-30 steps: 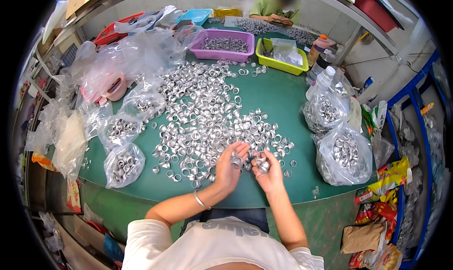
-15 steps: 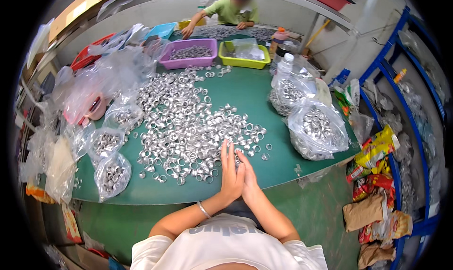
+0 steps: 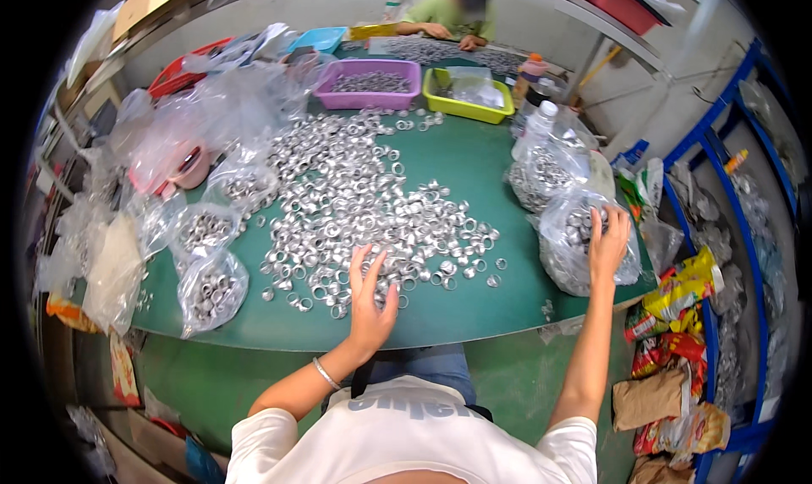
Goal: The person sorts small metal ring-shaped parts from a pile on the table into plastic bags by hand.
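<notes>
A wide heap of small silver metal rings covers the middle of the green table. My left hand lies flat on the near edge of that heap, fingers spread, with a bracelet on the wrist. My right hand reaches out to the right and rests with spread fingers on the top of a clear plastic bag of rings near the table's right edge. Neither hand visibly grips anything.
More filled clear bags lie at the left, another bag and a white bottle at the right. A purple tray and yellow-green tray stand at the back. Another person works across the table. Snack packets pile at right.
My hands were together at the heap's near edge. The right hand has swung out to the bag on the right, while the left stays on the rings.
</notes>
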A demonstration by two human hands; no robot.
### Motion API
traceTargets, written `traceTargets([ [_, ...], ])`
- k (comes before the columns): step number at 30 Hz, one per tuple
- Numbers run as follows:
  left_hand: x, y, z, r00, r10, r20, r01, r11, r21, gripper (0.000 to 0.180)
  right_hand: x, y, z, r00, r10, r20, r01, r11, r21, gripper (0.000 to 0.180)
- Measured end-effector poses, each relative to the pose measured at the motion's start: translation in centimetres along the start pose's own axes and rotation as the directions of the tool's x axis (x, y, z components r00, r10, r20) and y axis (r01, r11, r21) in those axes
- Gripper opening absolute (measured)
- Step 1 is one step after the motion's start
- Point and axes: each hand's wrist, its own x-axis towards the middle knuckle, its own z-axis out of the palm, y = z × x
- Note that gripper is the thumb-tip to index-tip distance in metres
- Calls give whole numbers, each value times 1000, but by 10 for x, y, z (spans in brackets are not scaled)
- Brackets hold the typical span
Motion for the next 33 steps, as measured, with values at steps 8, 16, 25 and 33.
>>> traceTargets([
  [8, -4, -47, -40, 994, -106, 32, 97, 973, 207, 43, -17, 29, 21, 925, 58, 377, -29, 996, -83, 39],
  [16, 29, -74, -37, 994, -48, 102, 15, 953, 301, 45, -20, -9, -1, 913, 32, 406, 20, 992, -124, 39],
  [25, 84, -78, -9, 964, 51, 261, -153, 908, 391, 44, -47, -157, 23, 853, -316, 416, -48, 747, 663, 20],
  [33, 83, -93, -15, 894, 107, 435, -342, 790, 509, 37, -78, -246, 127, 821, -380, 426, 140, 858, 495, 16],
])
